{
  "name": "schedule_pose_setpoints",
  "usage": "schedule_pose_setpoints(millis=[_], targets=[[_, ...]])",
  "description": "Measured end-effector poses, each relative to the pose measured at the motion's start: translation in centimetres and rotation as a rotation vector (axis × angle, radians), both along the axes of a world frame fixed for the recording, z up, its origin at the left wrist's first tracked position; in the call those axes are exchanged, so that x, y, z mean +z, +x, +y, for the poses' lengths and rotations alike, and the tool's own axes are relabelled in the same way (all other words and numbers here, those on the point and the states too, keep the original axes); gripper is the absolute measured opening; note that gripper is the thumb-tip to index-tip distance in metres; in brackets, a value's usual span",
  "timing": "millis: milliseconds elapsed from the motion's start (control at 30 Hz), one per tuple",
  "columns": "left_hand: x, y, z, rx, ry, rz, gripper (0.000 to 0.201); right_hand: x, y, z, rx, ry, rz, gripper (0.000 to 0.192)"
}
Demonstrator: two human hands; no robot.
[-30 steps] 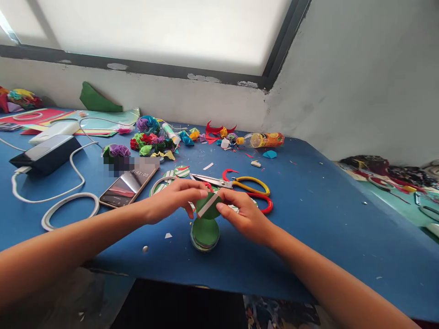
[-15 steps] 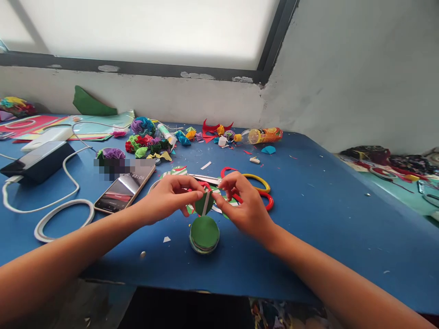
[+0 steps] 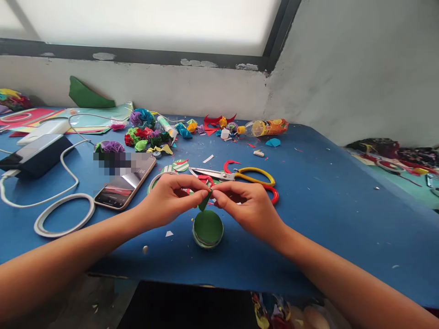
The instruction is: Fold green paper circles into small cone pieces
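Note:
Between my two hands is a small piece of green paper [image 3: 205,201], its lower part hanging down. My left hand [image 3: 173,198] pinches it from the left with thumb and forefinger. From the right, the fingertips of my right hand [image 3: 245,201] close on its upper edge. Just below stands a round stack of green paper discs [image 3: 208,228] on the table. Behind my hands lie scissors [image 3: 236,174] with one yellow and one red handle, spread apart, and green-and-white striped paper circles [image 3: 180,165], partly hidden by my fingers.
On the left of the blue table [image 3: 329,210] are a phone [image 3: 126,183], a white tape ring [image 3: 64,215], and a dark box [image 3: 37,153] with a white cable. Ruffled paper flowers [image 3: 147,137], a glue stick [image 3: 166,127] and an orange-labelled bottle [image 3: 264,128] lie toward the wall.
My right hand has moved in to the left and now meets my left at the green paper. The paper has turned, so its white stripe no longer shows. The view has shifted slightly.

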State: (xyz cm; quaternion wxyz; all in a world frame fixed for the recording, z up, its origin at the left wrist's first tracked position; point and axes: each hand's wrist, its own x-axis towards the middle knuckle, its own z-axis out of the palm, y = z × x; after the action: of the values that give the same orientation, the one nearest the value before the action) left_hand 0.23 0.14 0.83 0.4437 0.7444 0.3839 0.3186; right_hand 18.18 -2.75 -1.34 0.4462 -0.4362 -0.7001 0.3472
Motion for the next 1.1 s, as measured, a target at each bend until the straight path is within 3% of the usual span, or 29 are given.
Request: schedule_pose_setpoints(millis=[233,733,1100], targets=[[0.1,0.0,-0.34,-0.006,0.127,0.038,0.012,-0.02,-0.09,-0.13,0.014,-0.048,0.084,0.018],[-0.2,-0.05,-0.27,-0.024,-0.06,-0.106,0.011,-0.32,0.36,0.24,0.1,-0.11,0.205,0.016],[-0.31,-0.2,-0.36,-0.065,0.052,-0.069,0.008,-0.05,0.36,0.12,0.097,-0.093,0.092,0.015]])
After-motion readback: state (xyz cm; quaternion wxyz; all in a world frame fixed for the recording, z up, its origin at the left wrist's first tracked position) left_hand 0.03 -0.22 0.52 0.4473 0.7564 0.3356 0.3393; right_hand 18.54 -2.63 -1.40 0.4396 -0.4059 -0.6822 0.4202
